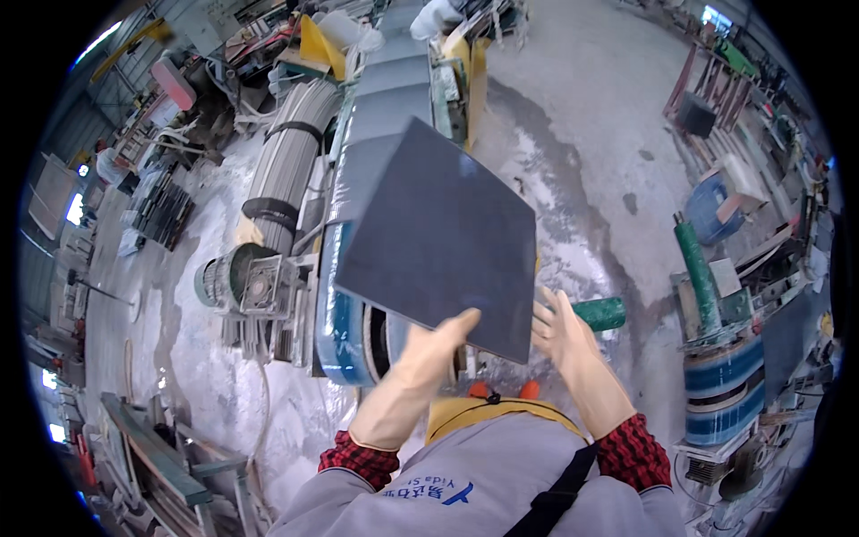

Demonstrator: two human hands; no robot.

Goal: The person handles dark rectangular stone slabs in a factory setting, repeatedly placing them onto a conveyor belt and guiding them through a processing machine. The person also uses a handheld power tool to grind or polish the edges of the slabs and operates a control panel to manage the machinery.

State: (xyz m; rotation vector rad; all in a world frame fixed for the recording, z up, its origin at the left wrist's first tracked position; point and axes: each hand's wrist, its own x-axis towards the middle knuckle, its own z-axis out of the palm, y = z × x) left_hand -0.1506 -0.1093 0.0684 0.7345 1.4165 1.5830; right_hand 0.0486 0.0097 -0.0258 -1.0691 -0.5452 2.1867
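A dark grey square stone slab (pixel 447 233) is tilted above the near end of a conveyor (pixel 335 295), one corner pointing away from me. My left hand (pixel 416 367), in a cream glove, grips its near edge with the thumb on top; the fingers underneath are hidden. My right hand (pixel 573 345), gloved alike, is beside the slab's right edge with fingers stretched and apart. Whether its fingertips touch the edge I cannot tell. Further up the belt lies a row of similar dark slabs (pixel 385 107).
A motor (pixel 264 282) and a ribbed grey cover (pixel 291 148) flank the conveyor's left. Close to my right hand is a green cylinder (pixel 599 313). Another blue-belted conveyor (pixel 725 394) stands at right. Wooden frames (pixel 161 456) fill the lower left. The floor (pixel 591 179) looks wet in places.
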